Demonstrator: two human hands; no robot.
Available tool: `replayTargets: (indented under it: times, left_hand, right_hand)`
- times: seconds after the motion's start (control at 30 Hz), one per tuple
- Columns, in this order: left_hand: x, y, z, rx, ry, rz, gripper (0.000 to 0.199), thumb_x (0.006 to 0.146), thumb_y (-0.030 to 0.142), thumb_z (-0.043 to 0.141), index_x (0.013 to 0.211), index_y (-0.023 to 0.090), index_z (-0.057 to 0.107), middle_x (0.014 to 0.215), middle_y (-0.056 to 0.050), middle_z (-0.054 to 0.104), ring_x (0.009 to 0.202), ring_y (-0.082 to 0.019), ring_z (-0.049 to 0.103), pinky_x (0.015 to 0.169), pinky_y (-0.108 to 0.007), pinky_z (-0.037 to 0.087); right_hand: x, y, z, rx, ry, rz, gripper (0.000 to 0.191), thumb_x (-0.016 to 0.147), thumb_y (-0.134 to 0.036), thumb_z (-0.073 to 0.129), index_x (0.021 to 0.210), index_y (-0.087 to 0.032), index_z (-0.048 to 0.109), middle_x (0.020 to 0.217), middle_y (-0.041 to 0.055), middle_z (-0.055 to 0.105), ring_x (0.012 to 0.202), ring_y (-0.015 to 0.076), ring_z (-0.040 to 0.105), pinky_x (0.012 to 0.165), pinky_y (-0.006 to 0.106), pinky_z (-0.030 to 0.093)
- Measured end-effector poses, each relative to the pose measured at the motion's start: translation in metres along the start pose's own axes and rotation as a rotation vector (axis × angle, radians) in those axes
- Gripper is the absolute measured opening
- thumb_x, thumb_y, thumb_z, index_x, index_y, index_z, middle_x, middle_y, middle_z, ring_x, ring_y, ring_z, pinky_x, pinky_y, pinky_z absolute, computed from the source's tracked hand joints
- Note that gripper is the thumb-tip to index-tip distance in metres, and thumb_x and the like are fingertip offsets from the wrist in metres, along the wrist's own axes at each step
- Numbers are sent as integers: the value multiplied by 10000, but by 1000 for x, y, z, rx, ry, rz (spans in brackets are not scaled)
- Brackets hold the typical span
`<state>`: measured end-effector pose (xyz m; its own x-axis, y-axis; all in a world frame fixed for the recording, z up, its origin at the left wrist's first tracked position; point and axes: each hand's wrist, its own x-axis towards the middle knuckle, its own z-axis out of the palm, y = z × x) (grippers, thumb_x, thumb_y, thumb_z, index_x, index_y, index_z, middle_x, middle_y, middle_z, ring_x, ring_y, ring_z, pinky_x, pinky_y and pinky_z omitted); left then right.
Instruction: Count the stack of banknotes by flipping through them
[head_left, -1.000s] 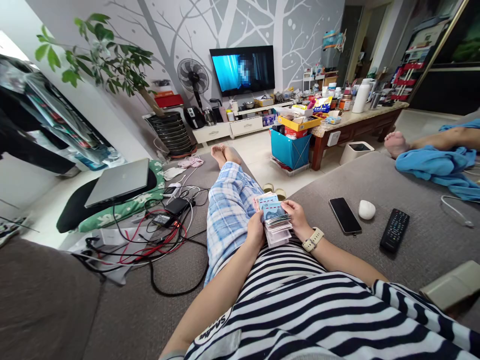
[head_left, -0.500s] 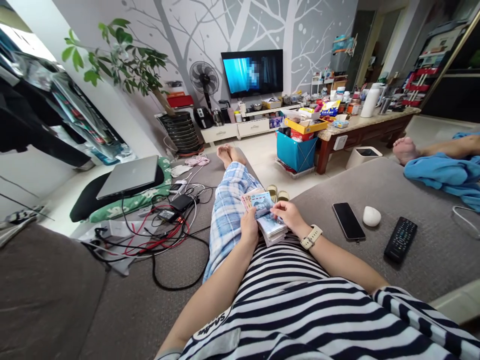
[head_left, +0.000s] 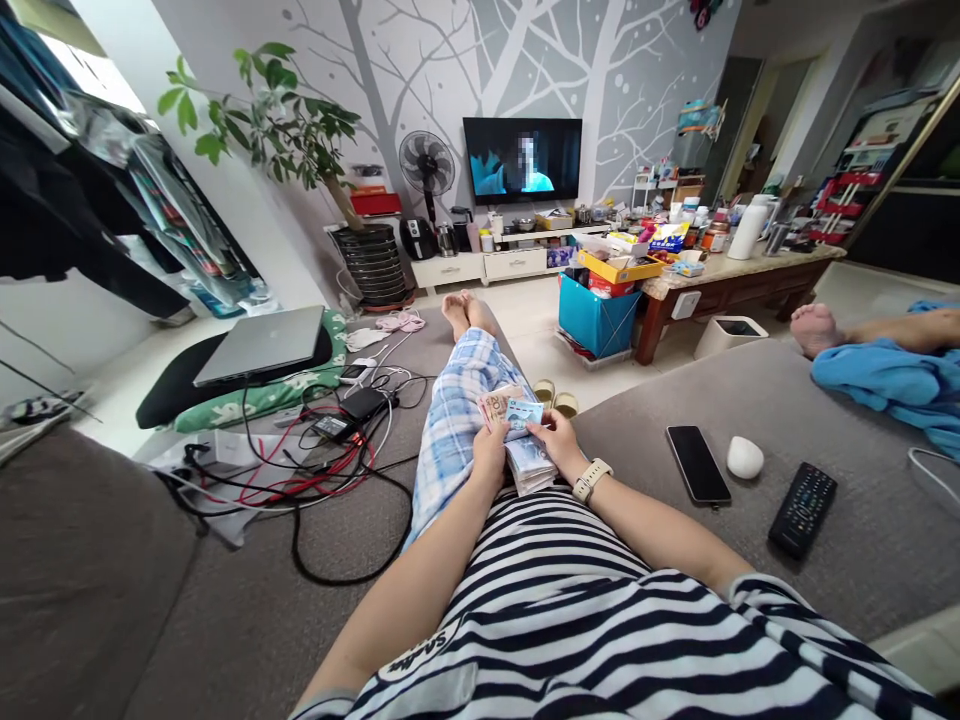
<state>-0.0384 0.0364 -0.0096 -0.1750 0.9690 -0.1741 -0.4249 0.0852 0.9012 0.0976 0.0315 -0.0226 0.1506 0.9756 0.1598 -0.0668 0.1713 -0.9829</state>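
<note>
Over my lap, my left hand (head_left: 489, 455) is closed on a few fanned banknotes (head_left: 495, 408), pinkish and brownish in colour. A small blue banknote (head_left: 525, 412) lies in front of them, its right end pinched by my right hand (head_left: 559, 440). Its left end reaches the fingers of my left hand. Below both hands a thick stack of banknotes (head_left: 529, 466), bluish-white on top, rests against my striped shirt. The wrist of my right hand has a cream watch (head_left: 592, 480). My fingers hide parts of the notes.
Tangled cables (head_left: 337, 440) and a laptop (head_left: 262, 345) on a green cushion lie to my left. On the right are a phone (head_left: 697, 465), a white rounded case (head_left: 745, 457), a remote (head_left: 802, 510) and another person's bare foot (head_left: 816, 328). A cluttered table (head_left: 784, 262) stands ahead.
My right hand has moved left with a blue banknote, up to the notes in my left hand. More of the brownish note shows. The view has shifted slightly.
</note>
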Motion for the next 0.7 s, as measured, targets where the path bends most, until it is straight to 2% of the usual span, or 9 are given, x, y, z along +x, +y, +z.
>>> replayTargets:
  times: [0.13,0.3,0.53,0.7]
  left_hand:
    - [11,5,-2,-9,2,-12,301,582,241,778,862,138,742,827,-91,770,796,-248,715,866,-418,556]
    - [20,9,-7,-25,3,4,284,600,257,791,854,143,732,795,-75,761,797,-246,721,874,-419,558]
    - [14,-6,-16,-26,-77,10,327,617,327,829,887,161,744,913,-97,788,937,-283,727,949,-444,536]
    - [12,-6,-18,5,-112,30,304,666,357,797,895,162,754,960,-101,787,1004,-280,717,971,-412,522]
  right_hand:
    - [14,2,10,-9,-27,-27,323,681,-508,732,690,-216,593,677,-14,599,674,172,509,676,309,440]
    - [26,4,24,-35,16,-51,407,667,-573,721,582,-232,514,587,-34,508,633,164,448,638,305,403]
    - [6,7,18,17,49,-50,416,658,-557,722,548,-231,486,542,-46,437,584,142,387,592,296,350]
    - [0,3,16,66,93,-17,379,622,-550,749,606,-214,574,590,-20,544,614,158,462,627,308,400]
